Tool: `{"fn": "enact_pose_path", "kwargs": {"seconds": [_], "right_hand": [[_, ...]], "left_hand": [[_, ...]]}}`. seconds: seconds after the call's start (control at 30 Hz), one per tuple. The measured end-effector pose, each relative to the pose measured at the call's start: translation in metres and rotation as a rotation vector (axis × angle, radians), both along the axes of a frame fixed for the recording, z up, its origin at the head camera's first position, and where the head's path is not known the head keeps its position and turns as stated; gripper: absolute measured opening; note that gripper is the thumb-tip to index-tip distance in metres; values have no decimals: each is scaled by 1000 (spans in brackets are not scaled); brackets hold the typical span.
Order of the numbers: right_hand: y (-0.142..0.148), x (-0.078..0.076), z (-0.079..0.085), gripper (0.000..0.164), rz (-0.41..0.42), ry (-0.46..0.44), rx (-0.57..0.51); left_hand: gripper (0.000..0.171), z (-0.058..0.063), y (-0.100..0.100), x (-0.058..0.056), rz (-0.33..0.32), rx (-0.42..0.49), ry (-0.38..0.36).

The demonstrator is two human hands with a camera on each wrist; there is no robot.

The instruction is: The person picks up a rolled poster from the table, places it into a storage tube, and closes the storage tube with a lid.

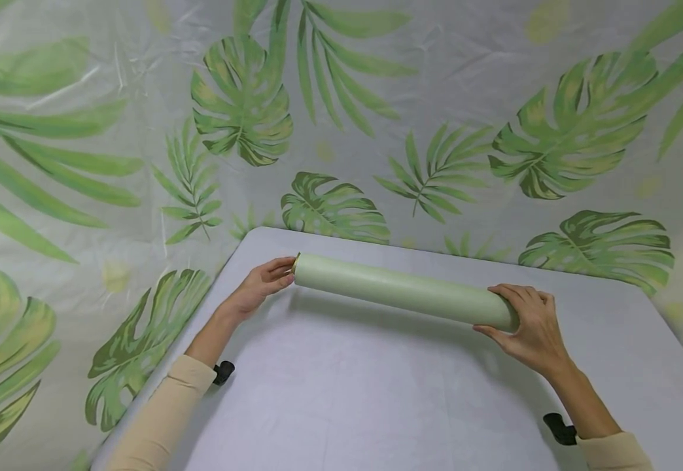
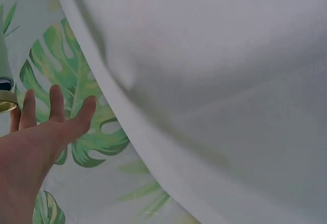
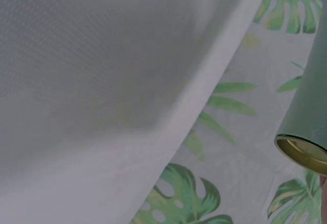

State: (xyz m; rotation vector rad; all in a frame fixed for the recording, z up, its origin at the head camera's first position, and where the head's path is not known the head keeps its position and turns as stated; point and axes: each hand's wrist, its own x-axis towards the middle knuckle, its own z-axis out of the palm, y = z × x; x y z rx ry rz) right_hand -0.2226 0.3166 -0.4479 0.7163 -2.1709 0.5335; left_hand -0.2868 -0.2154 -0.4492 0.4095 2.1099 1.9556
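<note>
A long pale green tube (image 1: 400, 288) is held up over the white table, slanting down to the right in the head view. My right hand (image 1: 532, 327) grips its right end, with the thumb below and the fingers over the top. At the other end, the thumb and fingers of my left hand (image 1: 262, 284) pinch the edge of a gold end cap (image 2: 7, 101). A dark band shows between this cap and the tube in the left wrist view, where the other fingers are spread. The right wrist view shows a gold rim (image 3: 301, 152) around the tube's recessed right end.
Beneath the tube lies a white tabletop (image 1: 341, 392) with rounded far corners. A leaf-patterned sheet (image 1: 341, 150) hangs behind and beside it. Black strap-like pieces (image 1: 559, 428) sit at both wrists, by beige sleeves (image 1: 167, 405).
</note>
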Motion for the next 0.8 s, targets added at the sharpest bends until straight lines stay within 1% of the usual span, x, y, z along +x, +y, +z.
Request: {"fn": "enact_pose_path", "kwargs": {"seconds": [0.17, 0.33, 0.47, 0.63, 0.8], "right_hand": [[0, 0, -1, 90, 1, -4, -4], [-1, 0, -1, 91, -2, -5, -10], [0, 0, -1, 90, 1, -18, -12], [1, 0, -3, 90, 7, -39, -9], [1, 1, -3, 89, 9, -44, -8]], "left_hand": [[56, -1, 1, 0, -17, 26, -31], [60, 2, 2, 2, -19, 30, -46], [61, 4, 2, 4, -36, 32, -42], [58, 2, 1, 3, -71, 53, -31], [59, 3, 3, 4, -68, 86, -39]]}}
